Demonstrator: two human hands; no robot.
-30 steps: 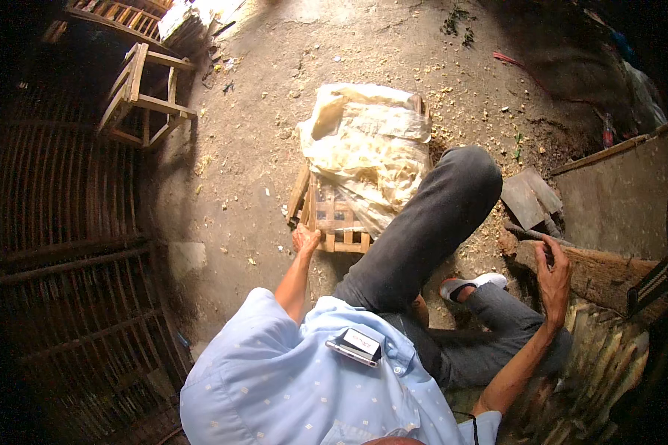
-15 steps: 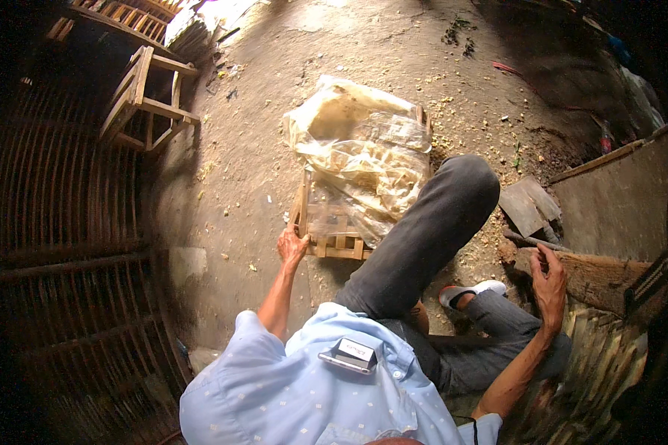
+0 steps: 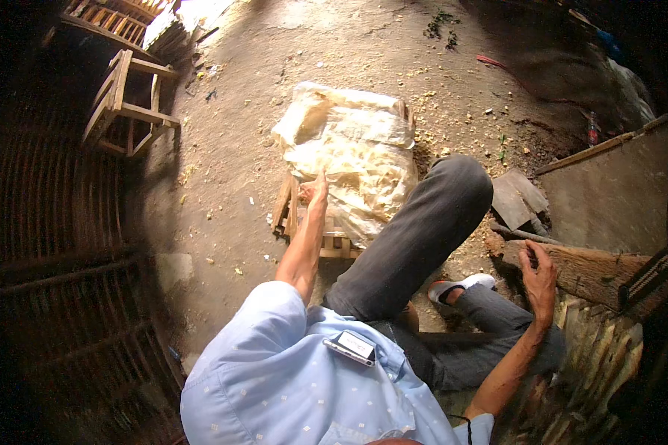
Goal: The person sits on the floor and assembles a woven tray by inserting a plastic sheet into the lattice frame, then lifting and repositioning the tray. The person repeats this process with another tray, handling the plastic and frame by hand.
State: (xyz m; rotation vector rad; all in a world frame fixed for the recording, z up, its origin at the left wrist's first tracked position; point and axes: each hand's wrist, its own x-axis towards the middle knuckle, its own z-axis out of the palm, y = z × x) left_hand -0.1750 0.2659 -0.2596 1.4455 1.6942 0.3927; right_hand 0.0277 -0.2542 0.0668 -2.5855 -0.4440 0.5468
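Hands in view: two, both the wearer's. Left hand (image 3: 315,191): one finger extended forward, the others bent; it lies over the near left part of one slatted wooden crate (image 3: 338,249), by the near edge of one yellowish plastic sheet (image 3: 360,152). Whether it grips or touches either, cannot tell. Right hand (image 3: 539,273): fingers part-curled, a narrow gap between thumb and fingers, just beside one rough wooden plank (image 3: 597,271).

Crate position: on the floor (image 3: 230,163), ahead of the wearer, left of one raised knee (image 3: 460,178); the sheet, crumpled, covers most of its top. Also counted: one wooden stool frame (image 3: 137,107), far left; one bottle (image 3: 592,130), far right; one shoe (image 3: 464,285); pale scraps, too many to count, scattered.
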